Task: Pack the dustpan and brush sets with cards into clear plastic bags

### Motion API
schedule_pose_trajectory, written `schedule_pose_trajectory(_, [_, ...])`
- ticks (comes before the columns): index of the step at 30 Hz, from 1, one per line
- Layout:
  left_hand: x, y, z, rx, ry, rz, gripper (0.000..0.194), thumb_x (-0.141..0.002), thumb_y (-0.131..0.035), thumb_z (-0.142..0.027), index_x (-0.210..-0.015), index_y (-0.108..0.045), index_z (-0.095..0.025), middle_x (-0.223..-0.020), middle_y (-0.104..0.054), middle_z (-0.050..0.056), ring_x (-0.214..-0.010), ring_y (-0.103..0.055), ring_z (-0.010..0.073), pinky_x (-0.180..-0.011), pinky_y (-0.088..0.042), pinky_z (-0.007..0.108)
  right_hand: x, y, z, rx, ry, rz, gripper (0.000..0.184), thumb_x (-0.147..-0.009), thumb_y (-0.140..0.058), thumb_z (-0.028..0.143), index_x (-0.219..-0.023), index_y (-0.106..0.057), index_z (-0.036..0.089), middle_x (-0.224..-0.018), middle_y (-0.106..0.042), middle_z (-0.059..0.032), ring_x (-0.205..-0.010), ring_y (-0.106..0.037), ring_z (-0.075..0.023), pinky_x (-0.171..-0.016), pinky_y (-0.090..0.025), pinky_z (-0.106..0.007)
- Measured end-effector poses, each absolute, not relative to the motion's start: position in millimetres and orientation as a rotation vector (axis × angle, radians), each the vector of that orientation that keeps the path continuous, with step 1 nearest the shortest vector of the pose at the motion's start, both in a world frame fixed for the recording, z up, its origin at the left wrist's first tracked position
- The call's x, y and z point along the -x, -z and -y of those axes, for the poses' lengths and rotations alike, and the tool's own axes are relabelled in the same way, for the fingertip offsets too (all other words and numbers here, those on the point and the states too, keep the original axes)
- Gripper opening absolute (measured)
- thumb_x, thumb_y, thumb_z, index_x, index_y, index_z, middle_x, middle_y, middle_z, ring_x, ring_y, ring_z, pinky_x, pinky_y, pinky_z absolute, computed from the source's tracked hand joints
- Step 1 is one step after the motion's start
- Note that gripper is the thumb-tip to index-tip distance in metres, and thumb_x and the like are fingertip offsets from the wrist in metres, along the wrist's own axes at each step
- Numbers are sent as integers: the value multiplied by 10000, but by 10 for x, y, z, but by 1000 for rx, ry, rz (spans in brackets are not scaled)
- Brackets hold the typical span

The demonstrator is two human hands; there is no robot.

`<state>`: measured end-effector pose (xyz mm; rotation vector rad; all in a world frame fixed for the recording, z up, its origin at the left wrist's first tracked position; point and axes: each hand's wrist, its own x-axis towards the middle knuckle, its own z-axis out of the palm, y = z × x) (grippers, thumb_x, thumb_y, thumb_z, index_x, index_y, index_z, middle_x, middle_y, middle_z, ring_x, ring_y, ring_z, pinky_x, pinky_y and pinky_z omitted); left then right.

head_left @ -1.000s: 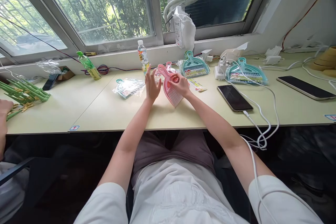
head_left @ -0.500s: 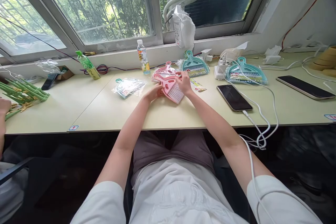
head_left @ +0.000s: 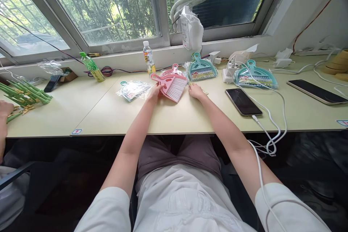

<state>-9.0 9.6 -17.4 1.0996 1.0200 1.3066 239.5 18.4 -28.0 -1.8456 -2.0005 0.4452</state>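
Since half a second ago the right hand [head_left: 196, 91] has come off the pink brush [head_left: 172, 86] and dropped to the desk [head_left: 108, 112] just to its right, while the left hand [head_left: 155, 91] has swung the brush so its handle points left and its bristles fan toward the person. The left hand now holds the brush alone, fingers curled round the base of the handle, the brush tilted with its bristle edge at or just above the desk. The right hand lies fairly flat and loosely open, gripping nothing, its fingertips at a small printed label [head_left: 201, 87]; whether they touch it cannot be told.

Just behind the brush lies the pink dustpan [head_left: 170, 71]. To the left is a crumpled clear wrapper [head_left: 133, 90]; farther back stand a water bottle [head_left: 148, 58] and a wrapped teal dustpan set [head_left: 201, 68], with another teal set [head_left: 254, 75] and a phone [head_left: 242, 101] to the right.

Handling the brush well here seems to call for a firm grip close to the head, since one hand carries it, and for keeping the bristles from being bent against the desk.
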Motion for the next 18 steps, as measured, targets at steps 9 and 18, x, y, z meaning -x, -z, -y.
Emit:
schedule_pose_trajectory(9, [90, 183, -68, -1101, -1315, -1038, 651, -563, -941, -196, -1152, -665, -228, -1152, -792, 65, -1132, -755, 279, -1032, -589, 412, -2541, 142, -173, 1708, -603, 1750, 658, -733, -850, 66, -1365, -679, 135, -1382, -707, -170, -1334, -656, -303, -1164, -508, -472])
schedule_pose_trajectory(18, [86, 119, -38, -1182, -1388, -904, 751, -468, -1007, -235, -1153, -700, -213, -1240, -778, 97, -1278, -694, 321, -1118, -571, 459, -2556, 44, -112, 1761, -736, 1715, 530, -747, -847, 75, -1262, -729, 125, -1198, -784, -134, -1194, -723, -253, -1074, -553, -359])
